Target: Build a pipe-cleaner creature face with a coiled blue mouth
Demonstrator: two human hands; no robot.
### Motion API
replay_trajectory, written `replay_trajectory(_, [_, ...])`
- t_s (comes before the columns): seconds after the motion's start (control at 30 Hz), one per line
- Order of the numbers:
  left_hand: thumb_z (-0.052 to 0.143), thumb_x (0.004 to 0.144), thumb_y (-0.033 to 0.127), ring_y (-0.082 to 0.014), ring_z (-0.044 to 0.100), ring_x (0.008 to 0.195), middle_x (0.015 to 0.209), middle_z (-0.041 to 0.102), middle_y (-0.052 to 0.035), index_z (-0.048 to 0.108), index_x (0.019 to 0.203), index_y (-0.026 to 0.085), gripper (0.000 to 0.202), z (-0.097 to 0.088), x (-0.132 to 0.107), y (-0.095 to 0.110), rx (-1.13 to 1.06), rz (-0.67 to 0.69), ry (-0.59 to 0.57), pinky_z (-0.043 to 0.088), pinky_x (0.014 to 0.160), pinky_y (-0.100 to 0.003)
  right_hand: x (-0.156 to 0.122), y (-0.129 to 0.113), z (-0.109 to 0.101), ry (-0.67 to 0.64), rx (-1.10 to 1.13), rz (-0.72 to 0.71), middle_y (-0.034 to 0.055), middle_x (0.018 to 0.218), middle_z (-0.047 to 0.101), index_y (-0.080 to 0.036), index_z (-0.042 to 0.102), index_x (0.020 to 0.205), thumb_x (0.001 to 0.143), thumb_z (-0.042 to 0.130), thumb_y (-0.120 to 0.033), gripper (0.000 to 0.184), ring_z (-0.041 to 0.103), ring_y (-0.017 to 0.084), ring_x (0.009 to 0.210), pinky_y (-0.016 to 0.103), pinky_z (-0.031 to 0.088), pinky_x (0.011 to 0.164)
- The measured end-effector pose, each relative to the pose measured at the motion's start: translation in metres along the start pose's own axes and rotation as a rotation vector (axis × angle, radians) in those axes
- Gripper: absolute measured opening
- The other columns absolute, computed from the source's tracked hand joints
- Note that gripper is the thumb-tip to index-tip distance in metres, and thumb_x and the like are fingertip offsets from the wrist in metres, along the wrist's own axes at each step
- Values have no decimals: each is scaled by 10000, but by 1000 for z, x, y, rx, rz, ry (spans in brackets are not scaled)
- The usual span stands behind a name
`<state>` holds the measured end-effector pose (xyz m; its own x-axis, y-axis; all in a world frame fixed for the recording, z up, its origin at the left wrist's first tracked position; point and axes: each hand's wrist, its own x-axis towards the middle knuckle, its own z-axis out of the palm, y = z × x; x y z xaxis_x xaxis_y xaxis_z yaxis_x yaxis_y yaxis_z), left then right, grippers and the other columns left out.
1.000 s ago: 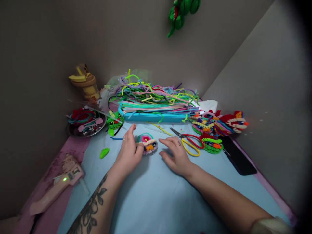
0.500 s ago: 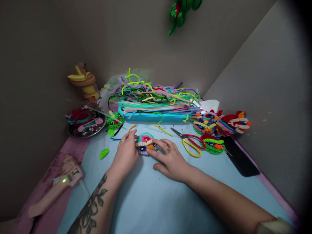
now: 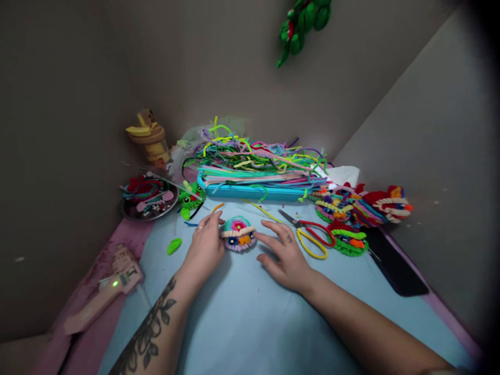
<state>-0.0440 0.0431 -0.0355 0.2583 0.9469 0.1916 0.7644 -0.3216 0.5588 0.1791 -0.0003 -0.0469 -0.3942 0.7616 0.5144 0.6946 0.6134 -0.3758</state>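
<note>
Blue table cover [image 3: 242, 323] under both hands. Teal tray [image 3: 253, 191] heaped with pipe cleaners [image 3: 253, 156] sits beyond the fingertips, well apart.

Left hand [image 3: 205, 245] lies palm-down with its fingertips against the left rim of the small pipe-cleaner figure [image 3: 238, 235]. Can't tell if it pinches the figure or only steadies it.

Right hand [image 3: 287, 252] has changed. Half a second back its fingers lay on top of the figure. Now it has slid off to the right and rests flat on the cover with fingers spread, holding nothing, just beside the figure but no longer on it. So the figure's face is uncovered, and it lies flat between the two hands with only the left one touching it.

Glue gun [image 3: 105, 294] is far left of the left wrist, its light on. Scissors [image 3: 312, 237] are just right of the right hand's fingers, untouched. Green scrap [image 3: 174, 245] is near the left hand's outer side.
</note>
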Motion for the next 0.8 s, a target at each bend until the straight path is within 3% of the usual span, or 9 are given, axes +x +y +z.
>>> replay_trajectory(0.13, [417,691,-6,-260,498,1127,1167,557,-132,448,1248,144,577,3,-2,-5,-23,25,137,410,979,-467,-3,5,-2,158,122,128,124,1197,513,-233,503,1155,836,536,-203,322,495,267,1119,482,448,899])
replay_trajectory(0.27, [403,779,46,-235,530,1082,1123,573,-123,495,1170,152,416,1,-1,-4,-87,4,253,446,939,-426,-3,8,-2,254,193,204,90,1034,568,-224,530,880,824,551,-183,73,558,239,981,437,474,816])
replay_trajectory(0.33, [406,802,73,-228,546,1060,1099,587,-108,512,1148,167,374,0,-1,-3,-104,9,287,455,926,-417,-2,8,-2,277,230,211,57,896,574,-219,521,761,810,585,-189,86,572,214,867,394,477,751])
replay_trajectory(0.5, [414,825,132,-231,567,1038,1083,604,-104,545,1104,169,310,0,-1,-7,-150,-15,316,481,890,-407,2,7,-2,236,326,190,-14,614,507,-206,523,632,800,604,-182,188,527,160,630,298,425,584])
replay_trajectory(0.67, [421,829,158,-235,574,1024,1054,609,-100,575,1052,181,272,3,2,-14,-197,-35,312,490,879,-411,4,6,0,234,330,214,-18,577,512,-204,538,599,797,604,-213,209,531,155,592,288,425,556])
replay_trajectory(0.8, [436,845,202,-237,570,1026,1057,600,-106,592,1037,173,249,1,3,-13,-228,-47,314,495,863,-400,5,5,0,148,363,282,-14,590,562,-200,560,612,776,612,-211,173,559,147,574,268,448,542])
